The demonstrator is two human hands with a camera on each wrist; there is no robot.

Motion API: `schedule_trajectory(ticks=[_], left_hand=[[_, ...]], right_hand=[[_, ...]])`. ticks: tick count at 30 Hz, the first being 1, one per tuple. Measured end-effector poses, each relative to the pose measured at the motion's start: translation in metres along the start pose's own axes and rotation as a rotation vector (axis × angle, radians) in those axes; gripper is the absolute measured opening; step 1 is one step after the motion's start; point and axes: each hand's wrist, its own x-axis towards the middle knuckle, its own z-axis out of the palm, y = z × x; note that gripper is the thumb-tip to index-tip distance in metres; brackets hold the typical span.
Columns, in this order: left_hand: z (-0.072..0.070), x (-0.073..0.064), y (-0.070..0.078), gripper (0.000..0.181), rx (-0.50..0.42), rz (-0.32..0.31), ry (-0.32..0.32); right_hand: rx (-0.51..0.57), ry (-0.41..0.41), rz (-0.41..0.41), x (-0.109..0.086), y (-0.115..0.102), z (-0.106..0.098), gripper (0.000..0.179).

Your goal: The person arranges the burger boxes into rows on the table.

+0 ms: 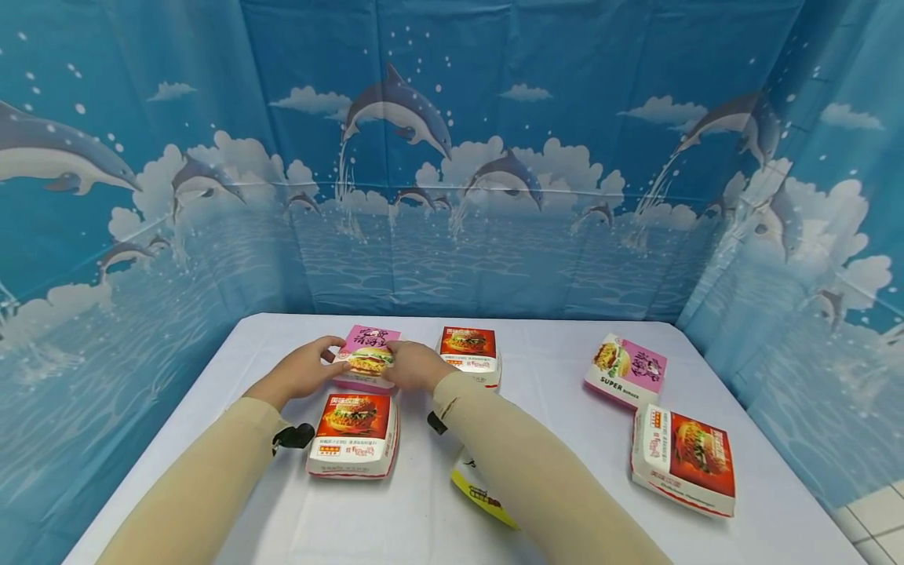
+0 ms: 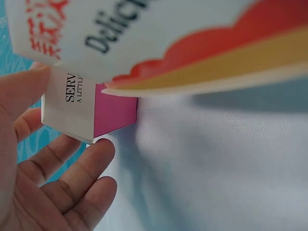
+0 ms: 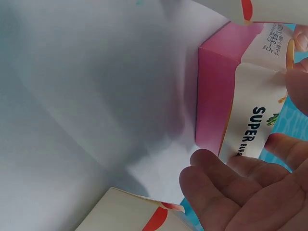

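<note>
Towards the back left of the table, both hands are at a pink and white burger box [image 1: 366,357]. My left hand [image 1: 300,372] holds its left side, thumb towards the near edge and fingers spread along the side in the left wrist view. On the right side my right hand [image 1: 418,367] grips it, with several fingertips against the printed box [image 3: 214,96] in the right wrist view. Just nearer stands a red and white burger box [image 1: 355,435], close below the left hand. Another red and white burger box [image 1: 469,355] is right of the right hand.
At the right lie a second pink burger box [image 1: 627,370] and a tilted red and white burger box [image 1: 683,461], close together. A yellow and white packet [image 1: 482,493] is partly hidden under the right forearm. A dolphin-print curtain [image 1: 452,259] hangs behind the white table [image 1: 558,439].
</note>
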Motion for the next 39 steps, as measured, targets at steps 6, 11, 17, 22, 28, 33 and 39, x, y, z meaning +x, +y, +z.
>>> schedule_trajectory(ticks=[6, 11, 17, 22, 28, 33, 39], left_hand=[[-0.0018, 0.0019, -0.0035, 0.067, 0.008, 0.011, -0.018], [-0.0054, 0.0011, -0.004, 0.061, 0.004, 0.01, -0.034], [-0.0053, 0.0006, -0.0035, 0.06, -0.017, 0.004, -0.039], [-0.0039, 0.001, -0.0037, 0.061, -0.027, 0.004, -0.037], [-0.0045, 0.0, -0.003, 0.06, -0.016, 0.007, -0.037], [-0.0049, -0.0011, -0.0019, 0.06, 0.001, 0.004, -0.032], [-0.0041, -0.0006, -0.0024, 0.06, 0.005, 0.001, -0.029]], right_hand=[[0.003, -0.01, 0.005, -0.0012, -0.0008, -0.0022, 0.066], [-0.026, -0.002, -0.007, -0.0002, -0.0005, -0.0028, 0.063], [-0.006, 0.008, 0.016, -0.0021, -0.0007, -0.0037, 0.06], [0.014, 0.009, 0.03, -0.0042, -0.0013, -0.0043, 0.059], [0.043, 0.006, 0.049, -0.0064, -0.0022, -0.0041, 0.059], [0.051, 0.01, 0.053, -0.0064, -0.0029, -0.0037, 0.06], [0.042, 0.013, 0.05, -0.0056, -0.0036, -0.0031, 0.06]])
